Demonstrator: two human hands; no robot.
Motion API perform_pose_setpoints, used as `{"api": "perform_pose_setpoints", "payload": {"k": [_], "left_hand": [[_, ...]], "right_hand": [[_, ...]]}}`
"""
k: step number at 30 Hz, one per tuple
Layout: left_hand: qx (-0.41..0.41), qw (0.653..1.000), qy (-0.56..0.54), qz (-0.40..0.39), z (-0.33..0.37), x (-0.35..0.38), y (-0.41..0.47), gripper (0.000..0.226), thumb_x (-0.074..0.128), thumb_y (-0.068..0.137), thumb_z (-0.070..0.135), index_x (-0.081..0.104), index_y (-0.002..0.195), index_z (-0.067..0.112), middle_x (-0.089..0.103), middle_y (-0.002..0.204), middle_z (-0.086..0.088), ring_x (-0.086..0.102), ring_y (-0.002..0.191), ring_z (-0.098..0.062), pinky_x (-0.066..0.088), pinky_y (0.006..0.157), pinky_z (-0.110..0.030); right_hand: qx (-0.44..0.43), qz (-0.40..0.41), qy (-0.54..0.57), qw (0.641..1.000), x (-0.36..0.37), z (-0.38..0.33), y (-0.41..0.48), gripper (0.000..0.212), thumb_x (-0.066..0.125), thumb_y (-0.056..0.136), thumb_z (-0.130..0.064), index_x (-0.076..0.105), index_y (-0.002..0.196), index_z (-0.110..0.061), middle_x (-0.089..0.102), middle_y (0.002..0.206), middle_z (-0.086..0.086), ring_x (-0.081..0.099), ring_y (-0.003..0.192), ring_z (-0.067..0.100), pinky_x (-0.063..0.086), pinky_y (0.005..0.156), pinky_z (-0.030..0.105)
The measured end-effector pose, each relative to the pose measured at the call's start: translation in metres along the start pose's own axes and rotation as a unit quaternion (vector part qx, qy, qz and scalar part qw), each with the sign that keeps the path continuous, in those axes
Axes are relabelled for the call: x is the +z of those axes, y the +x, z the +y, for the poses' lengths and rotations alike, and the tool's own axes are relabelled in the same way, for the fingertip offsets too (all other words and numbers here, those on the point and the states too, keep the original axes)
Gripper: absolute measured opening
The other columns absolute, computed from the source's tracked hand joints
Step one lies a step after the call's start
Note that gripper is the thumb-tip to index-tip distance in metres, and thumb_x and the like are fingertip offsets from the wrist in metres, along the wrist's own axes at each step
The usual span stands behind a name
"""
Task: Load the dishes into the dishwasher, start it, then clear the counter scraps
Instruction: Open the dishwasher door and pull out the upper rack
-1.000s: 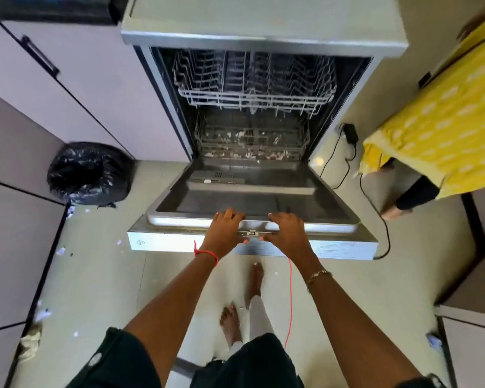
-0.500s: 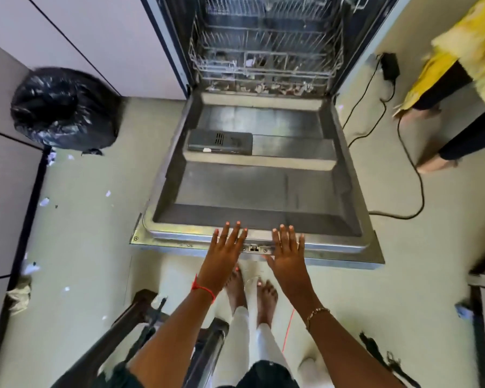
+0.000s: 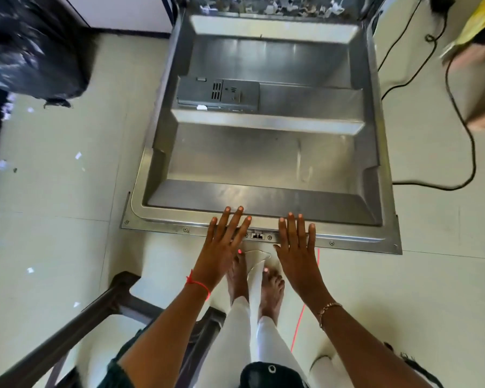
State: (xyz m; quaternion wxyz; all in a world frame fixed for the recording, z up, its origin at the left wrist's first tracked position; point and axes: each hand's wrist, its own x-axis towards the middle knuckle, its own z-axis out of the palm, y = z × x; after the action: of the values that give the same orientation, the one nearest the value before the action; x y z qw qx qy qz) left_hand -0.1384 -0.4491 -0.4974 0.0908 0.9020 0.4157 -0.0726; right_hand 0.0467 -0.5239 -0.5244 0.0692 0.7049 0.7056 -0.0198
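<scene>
Dishwasher door (image 3: 263,152) lying flat, free edge nearest

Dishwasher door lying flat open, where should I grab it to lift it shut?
Grip the near front rim, either side of the latch, coming from the standing side and hooking under it. The dishwasher door lies flat and looks hinged at the far end, so this free edge should lift easiest.

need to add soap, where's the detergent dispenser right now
In the head view, the detergent dispenser sits on the inner face of the lowered dishwasher door, left of centre, just beyond the ridge across its middle.
</scene>
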Motion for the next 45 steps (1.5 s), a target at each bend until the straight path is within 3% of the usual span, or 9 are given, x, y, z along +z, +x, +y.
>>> {"api": "perform_pose_setpoints", "payload": {"k": [3,8,14,18,22,27,32,37,45], "left_hand": [[0.016,1.0,0.011,0.02,-0.003,0.025,0.001,0.091,0.082,0.066,0.013,0.033,0.143,0.013,0.034,0.15,-0.017,0.024,0.138,-0.038,0.025,0.108,-0.054],[0.006,1.0,0.022,0.009,-0.005,0.063,-0.003,0.088,0.058,0.083,0.004,0.0,0.149,0.016,-0.022,0.156,-0.008,-0.022,0.143,-0.028,-0.005,0.114,-0.046],[0.021,0.999,0.022,-0.012,-0.008,0.087,0.006,0.084,0.075,0.069,0.004,0.036,0.143,0.015,0.042,0.144,-0.014,0.027,0.139,-0.032,0.027,0.112,-0.047],[0.005,0.999,0.024,-0.043,-0.007,0.092,0.008,0.074,0.07,0.071,0.003,0.043,0.139,0.013,0.042,0.145,-0.016,0.01,0.142,-0.032,0.002,0.114,-0.046],[0.012,0.997,0.026,-0.071,-0.005,0.074,0.01,0.076,0.081,0.064,0.01,0.052,0.134,0.011,0.047,0.141,-0.017,0.035,0.135,-0.036,0.018,0.113,-0.047],[0.046,0.992,0.02,-0.119,-0.01,0.029,0.02,0.07,0.086,0.062,0.027,0.061,0.126,0.012,0.056,0.132,-0.014,0.054,0.122,-0.029,0.047,0.095,-0.045],[0.025,0.988,0.005,-0.153,-0.018,-0.033,0.055,0.06,0.058,0.091,0.031,0.038,0.143,0.009,0.033,0.151,-0.015,0.027,0.141,-0.029,0.024,0.114,-0.043],[0.029,0.988,-0.056,-0.144,-0.038,-0.083,0.106,0.051,0.027,0.102,0.025,0.017,0.15,0.011,0.01,0.159,-0.008,0.003,0.147,-0.025,-0.003,0.118,-0.039],[0.021,0.995,-0.067,-0.073,-0.09,-0.172,0.218,0.044,0.039,0.098,0.025,0.036,0.14,0.01,0.038,0.145,-0.009,0.032,0.135,-0.023,0.018,0.115,-0.033]], "right_hand": [[-0.008,0.007,-0.025,1.0,0.023,-0.001,0.001,0.091,0.065,0.08,-0.045,0.018,0.144,0.0,0.034,0.146,0.023,0.03,0.134,0.045,0.011,0.111,0.055],[-0.022,-0.002,-0.048,0.999,0.064,-0.004,-0.005,0.101,0.067,0.077,-0.047,0.011,0.147,0.0,0.02,0.149,0.025,0.02,0.138,0.043,0.004,0.114,0.055],[-0.05,-0.024,-0.073,0.996,0.107,-0.005,-0.007,0.095,0.065,0.081,-0.042,0.011,0.148,-0.001,0.013,0.153,0.024,0.019,0.14,0.041,0.01,0.115,0.053],[-0.049,-0.047,-0.053,0.996,0.111,-0.006,-0.008,0.094,0.066,0.08,-0.04,0.013,0.148,-0.001,0.017,0.152,0.024,0.02,0.14,0.042,0.014,0.114,0.054],[-0.053,-0.071,-0.015,0.996,0.09,-0.002,-0.005,0.081,0.065,0.082,-0.039,0.027,0.144,-0.003,0.036,0.146,0.023,0.034,0.134,0.04,0.035,0.106,0.054],[-0.081,-0.106,-0.006,0.991,0.033,0.012,0.011,0.058,0.01,0.1,-0.034,0.054,0.131,-0.014,0.054,0.133,0.015,0.051,0.123,0.031,0.042,0.1,0.045],[-0.066,-0.114,0.024,0.991,-0.028,0.023,0.06,0.054,0.078,0.07,-0.036,0.066,0.115,-0.008,0.068,0.112,0.015,0.065,0.104,0.029,0.055,0.083,0.041],[-0.004,-0.12,0.075,0.99,-0.094,0.031,0.134,0.032,0.084,0.063,-0.028,0.072,0.083,-0.006,0.068,0.073,0.007,0.066,0.063,0.02,0.053,0.052,0.025],[0.067,-0.115,0.133,0.982,-0.155,0.064,0.267,0.039,0.027,0.102,-0.03,0.051,0.122,-0.007,0.057,0.119,0.011,0.053,0.11,0.025,0.042,0.087,0.033]]}}
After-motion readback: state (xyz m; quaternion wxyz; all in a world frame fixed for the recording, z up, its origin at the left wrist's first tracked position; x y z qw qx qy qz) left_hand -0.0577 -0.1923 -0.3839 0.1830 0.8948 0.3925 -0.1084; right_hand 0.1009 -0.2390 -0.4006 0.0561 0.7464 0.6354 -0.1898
